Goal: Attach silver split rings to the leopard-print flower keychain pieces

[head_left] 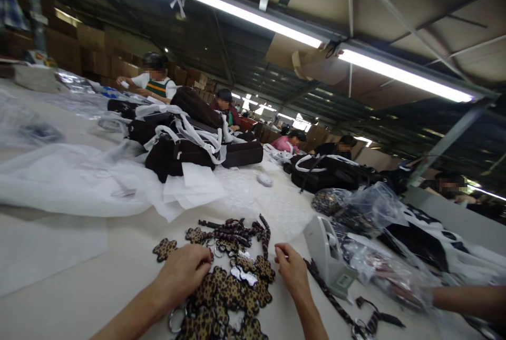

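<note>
My left hand [185, 267] is closed with bent fingers at the left side of a pile of leopard-print flower-shaped charms [233, 291]. What its fingertips hold, if anything, is hidden. My right hand [291, 269] is just right of the pile, its fingers loosely bent and nothing visible in them. A single leopard-print charm [165, 250] lies apart on the left. Dark patterned straps [233, 232] lie bunched behind the charms. Among the charms are metal rings [176, 320] and shiny silver pieces [243, 275].
A grey-white device [326, 255] stands right of my right hand, beside a patterned strap [330, 292]. Another person's arm [468, 298] reaches in at right, by plastic-bagged items [391, 271]. Dark bags with white straps [197, 142] are piled behind white sheeting [79, 179]. Several people work farther back.
</note>
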Tool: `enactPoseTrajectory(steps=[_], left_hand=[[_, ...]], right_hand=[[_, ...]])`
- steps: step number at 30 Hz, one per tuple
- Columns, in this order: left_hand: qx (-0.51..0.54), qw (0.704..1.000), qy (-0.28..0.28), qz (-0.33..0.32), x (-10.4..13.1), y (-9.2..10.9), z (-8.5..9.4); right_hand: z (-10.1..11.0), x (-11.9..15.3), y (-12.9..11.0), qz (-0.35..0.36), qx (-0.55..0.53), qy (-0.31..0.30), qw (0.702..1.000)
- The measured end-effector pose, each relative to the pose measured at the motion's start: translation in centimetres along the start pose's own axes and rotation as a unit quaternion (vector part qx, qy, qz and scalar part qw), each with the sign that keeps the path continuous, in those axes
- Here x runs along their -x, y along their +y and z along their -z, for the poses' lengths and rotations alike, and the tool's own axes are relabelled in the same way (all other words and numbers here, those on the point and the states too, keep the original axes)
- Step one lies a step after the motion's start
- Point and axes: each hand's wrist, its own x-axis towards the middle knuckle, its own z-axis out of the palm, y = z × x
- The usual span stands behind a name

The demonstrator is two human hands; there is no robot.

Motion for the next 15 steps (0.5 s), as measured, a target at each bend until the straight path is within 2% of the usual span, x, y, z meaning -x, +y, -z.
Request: enactPoseTrajectory(steps=[7,11,15], left_hand=[[0.014,1.0,0.017,-0.016,0.0,-0.3,-0.1],[0.013,0.999,0.037,-0.014,-0.1,-0.6,0.7],[0.014,0.998,0.065,-0.019,-0.1,-0.8,1.6]], right_hand=[[-2.4,-2.6,-2.4,0.011,0.069,-0.018,0.997],[-1.5,-3.9,-3.9,0.022,0.052,-0.055,0.997],[0.2,-3.9,-5.8,0.04,-0.014,-0.145,0.988]])
